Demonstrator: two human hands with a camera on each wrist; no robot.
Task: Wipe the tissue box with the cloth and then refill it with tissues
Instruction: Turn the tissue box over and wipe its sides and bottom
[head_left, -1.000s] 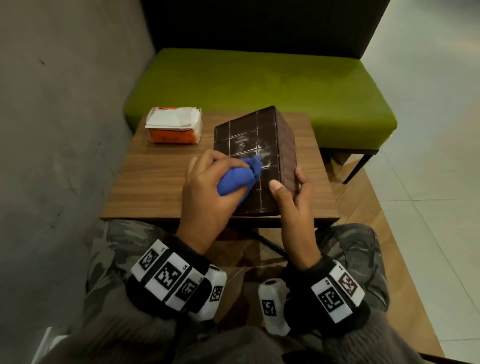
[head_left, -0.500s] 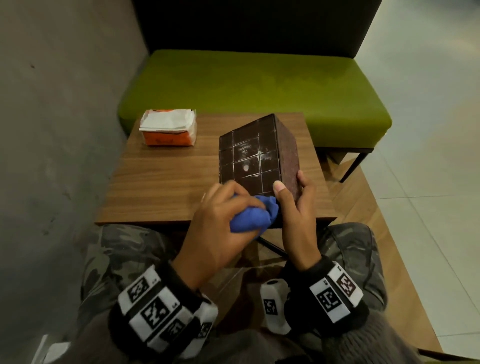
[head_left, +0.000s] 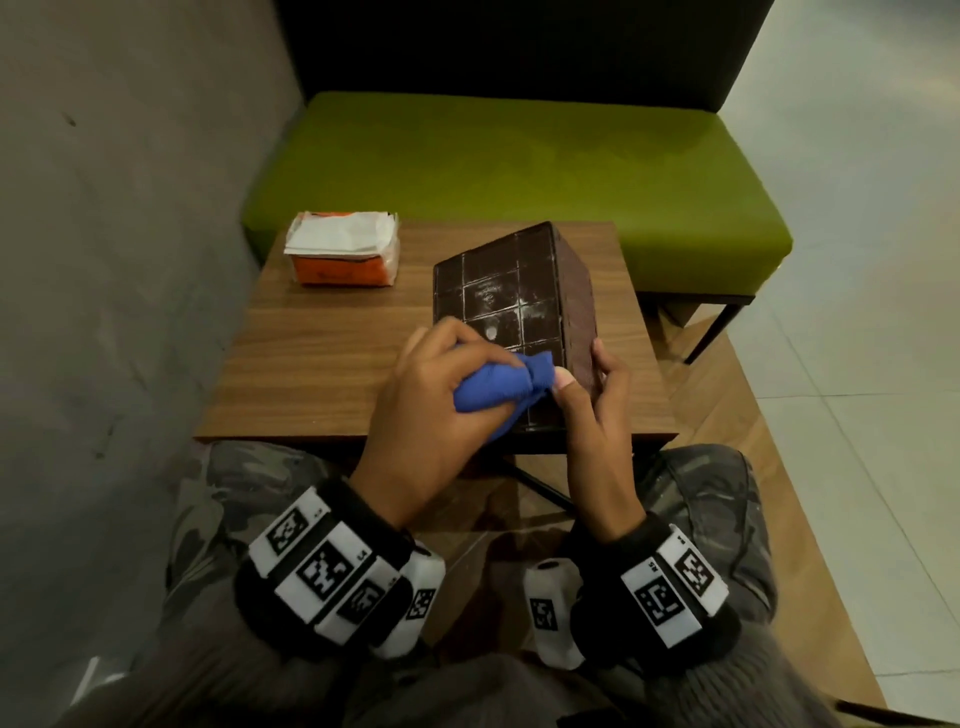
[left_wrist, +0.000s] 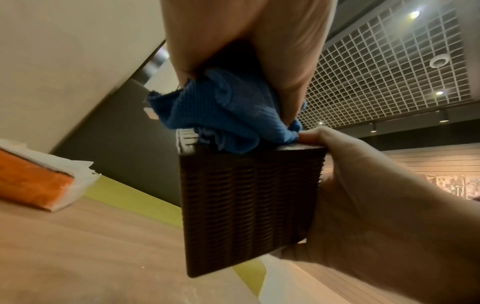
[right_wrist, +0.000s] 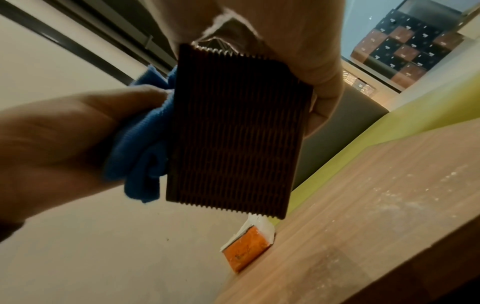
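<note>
Showing, head view: tissue box (head_left: 511, 317) is tipped on the wooden surface (head_left: 322, 358), long axis running away from the person; left hand (head_left: 431, 410) is curled round the blue cloth (head_left: 493, 387) at the near end of the gridded face; right hand (head_left: 597, 410) clasps the near right edge.
Left wrist view: cloth (left_wrist: 223, 115) is pressed onto the top edge.
Right wrist view: ribbed side (right_wrist: 233, 131) is clamped; tissue pack (right_wrist: 246, 251) is seen well apart.
Change: cloth is carried slightly up the face from the near edge half a second ago.
</note>
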